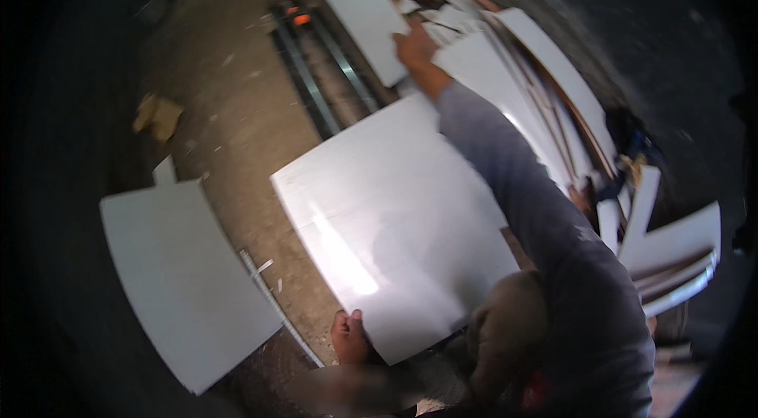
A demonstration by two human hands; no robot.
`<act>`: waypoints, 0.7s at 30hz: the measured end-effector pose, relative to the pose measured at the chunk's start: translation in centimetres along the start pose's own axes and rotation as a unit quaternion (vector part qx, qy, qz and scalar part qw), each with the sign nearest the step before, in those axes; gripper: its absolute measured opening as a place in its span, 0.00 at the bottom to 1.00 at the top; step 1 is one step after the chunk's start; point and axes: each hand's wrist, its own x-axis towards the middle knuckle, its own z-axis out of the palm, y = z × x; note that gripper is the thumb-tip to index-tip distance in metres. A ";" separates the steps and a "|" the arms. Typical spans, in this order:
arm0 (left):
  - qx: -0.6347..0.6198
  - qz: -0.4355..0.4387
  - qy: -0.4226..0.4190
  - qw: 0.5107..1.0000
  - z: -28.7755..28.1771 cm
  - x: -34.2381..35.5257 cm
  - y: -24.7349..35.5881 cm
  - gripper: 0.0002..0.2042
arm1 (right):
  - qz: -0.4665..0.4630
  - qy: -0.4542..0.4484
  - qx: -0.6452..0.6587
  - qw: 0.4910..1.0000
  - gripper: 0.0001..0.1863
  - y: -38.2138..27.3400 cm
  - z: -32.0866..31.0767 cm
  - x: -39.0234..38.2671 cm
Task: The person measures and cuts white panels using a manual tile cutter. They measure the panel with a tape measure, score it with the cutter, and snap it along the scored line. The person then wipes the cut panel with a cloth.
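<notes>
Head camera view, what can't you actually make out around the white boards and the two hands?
- Left hand: lower part blurred; grip under the big white board hidden.
- Right hand: fingertips hidden on the long white board; grip unclear.
- Stack of white offcuts: lower pieces covered by upper ones and the grey sleeve.
- Orange object: too small to identify.
- Picture rim: dark.

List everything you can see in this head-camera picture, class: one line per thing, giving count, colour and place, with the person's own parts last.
large board: one, glossy white, centre, over the floor
curved-looking board: one, white, lower left on the floor
long board: one, white, top centre
offcut pile: many, white and brown, right side
metal rails: a few, dark, upper centre on the floor
floor: dusty brown
left hand: holds the large board's near edge
right hand: grey sleeve, on the long board
</notes>
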 end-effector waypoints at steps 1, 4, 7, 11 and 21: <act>-0.012 0.010 -0.004 1.000 0.1 0.1 -0.2 0.11 | 0.016 0.014 -0.012 1.000 0.26 -0.3 -0.8 0.5; -0.015 0.025 -0.026 0.999 0.2 0.2 -0.1 0.12 | -0.049 0.060 0.042 0.996 0.24 -1.0 -5.0 1.1; -0.012 0.043 -0.024 0.999 0.4 0.0 0.3 0.13 | -0.051 0.066 0.057 0.995 0.24 -2.2 -10.3 1.3; -0.003 0.046 -0.020 0.999 0.6 -0.1 0.4 0.14 | -0.017 0.050 0.083 0.995 0.28 -0.7 -18.6 2.1; 0.029 0.071 -0.021 0.997 0.8 -0.6 1.0 0.17 | 0.068 -0.030 0.141 0.987 0.31 14.2 -37.8 -1.8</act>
